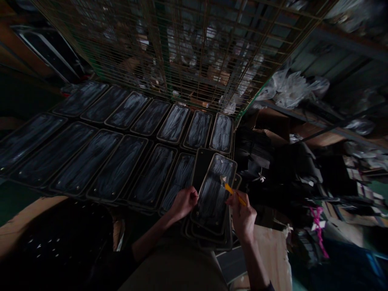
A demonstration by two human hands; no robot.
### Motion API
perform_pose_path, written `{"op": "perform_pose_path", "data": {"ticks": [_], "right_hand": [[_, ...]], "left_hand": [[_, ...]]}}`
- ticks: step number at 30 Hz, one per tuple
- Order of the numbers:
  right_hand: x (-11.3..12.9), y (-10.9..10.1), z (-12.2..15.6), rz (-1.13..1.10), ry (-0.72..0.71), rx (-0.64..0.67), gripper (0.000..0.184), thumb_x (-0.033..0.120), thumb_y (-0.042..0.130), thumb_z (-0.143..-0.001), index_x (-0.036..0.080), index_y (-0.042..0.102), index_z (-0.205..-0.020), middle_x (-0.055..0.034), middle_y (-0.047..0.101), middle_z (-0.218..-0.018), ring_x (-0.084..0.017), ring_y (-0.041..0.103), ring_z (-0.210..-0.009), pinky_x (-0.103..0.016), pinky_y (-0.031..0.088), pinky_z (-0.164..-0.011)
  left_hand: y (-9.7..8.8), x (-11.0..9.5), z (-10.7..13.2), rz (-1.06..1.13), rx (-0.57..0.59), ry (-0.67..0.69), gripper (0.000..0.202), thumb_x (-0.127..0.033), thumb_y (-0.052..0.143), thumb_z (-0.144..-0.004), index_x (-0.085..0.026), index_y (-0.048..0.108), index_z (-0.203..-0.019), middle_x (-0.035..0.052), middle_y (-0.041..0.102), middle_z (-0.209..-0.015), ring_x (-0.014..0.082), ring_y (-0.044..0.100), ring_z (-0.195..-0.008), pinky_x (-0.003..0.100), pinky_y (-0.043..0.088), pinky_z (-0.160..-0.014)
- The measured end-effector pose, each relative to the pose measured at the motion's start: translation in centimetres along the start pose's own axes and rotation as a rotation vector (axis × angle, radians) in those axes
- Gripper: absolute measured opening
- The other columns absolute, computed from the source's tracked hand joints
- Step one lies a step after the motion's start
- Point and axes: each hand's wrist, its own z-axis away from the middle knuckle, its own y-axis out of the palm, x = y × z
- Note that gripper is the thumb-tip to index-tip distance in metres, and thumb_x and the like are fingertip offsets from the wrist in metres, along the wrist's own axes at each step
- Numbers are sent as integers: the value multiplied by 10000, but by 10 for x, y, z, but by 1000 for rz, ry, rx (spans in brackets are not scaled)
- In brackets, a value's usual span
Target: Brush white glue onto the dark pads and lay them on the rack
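My left hand [184, 202] grips the left edge of a dark rectangular phone-case-like piece [214, 194] streaked with whitish paste, lying on top of a small stack [209, 238] of the same pieces. My right hand [242, 216] holds a small brush with a yellow handle [233, 191]; its pale bristles touch the upper part of that piece. A bare black piece [201, 165] without paste lies just behind it.
Two rows of several coated pieces [118, 165] are laid out to the left and behind. A wire mesh rack [188, 48] stands at the back. Cluttered shelves with plastic bags [287, 87] and dark parts fill the right. Cardboard [273, 250] lies at lower right.
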Motion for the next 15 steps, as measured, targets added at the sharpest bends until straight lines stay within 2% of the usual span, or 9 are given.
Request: {"op": "perform_pose_path", "data": {"ticks": [3, 5, 8, 11, 13, 15], "right_hand": [[19, -12, 13, -123, 92, 89, 275, 411, 426, -980, 193, 568, -1068, -5, 656, -720, -150, 658, -631, -252, 533, -621], [29, -13, 2, -203, 140, 40, 281, 430, 441, -971, 196, 571, -1059, -9, 658, -724, -158, 662, -637, -258, 547, -617], [35, 1, -28, -280, 140, -110, 308, 461, 435, -963, 196, 561, -1054, -18, 661, -728, -175, 667, -639, -280, 556, -620], [33, 24, -43, -334, 122, -118, 331, 487, 419, -958, 192, 549, -1033, -11, 652, -701, -176, 658, -606, -288, 551, -603], [31, 33, -33, -327, 129, -66, 325, 483, 419, -961, 192, 554, -1012, -1, 644, -686, -167, 650, -594, -279, 541, -604], [32, 32, -9, -317, 168, -11, 307, 471, 426, -966, 198, 563, -996, 5, 644, -679, -160, 648, -597, -266, 532, -606]], "left_hand": [[1, 0, -1, -2, 10, -48, 51, -149, 554, -806, -184, 576, -778, -24, 609, -626, 120, 583, -605, 212, 399, -595], [1, 0, -1, -12, 16, -62, 42, -156, 561, -808, -184, 582, -786, -28, 607, -618, 120, 586, -605, 212, 404, -599], [-1, 2, -1, -6, 20, -38, 42, -158, 560, -808, -181, 587, -785, -21, 619, -639, 121, 590, -619, 211, 411, -604], [-3, 3, 1, 16, 14, 20, 48, -165, 561, -804, -176, 594, -771, -3, 639, -694, 127, 597, -651, 213, 417, -610], [-3, 3, 1, 22, 10, 31, 60, -161, 555, -803, -173, 598, -763, 2, 645, -709, 129, 600, -663, 214, 420, -615], [-2, 4, 0, 19, 9, 5, 73, -141, 547, -796, -174, 598, -754, -2, 645, -693, 128, 599, -659, 215, 417, -615]]}}
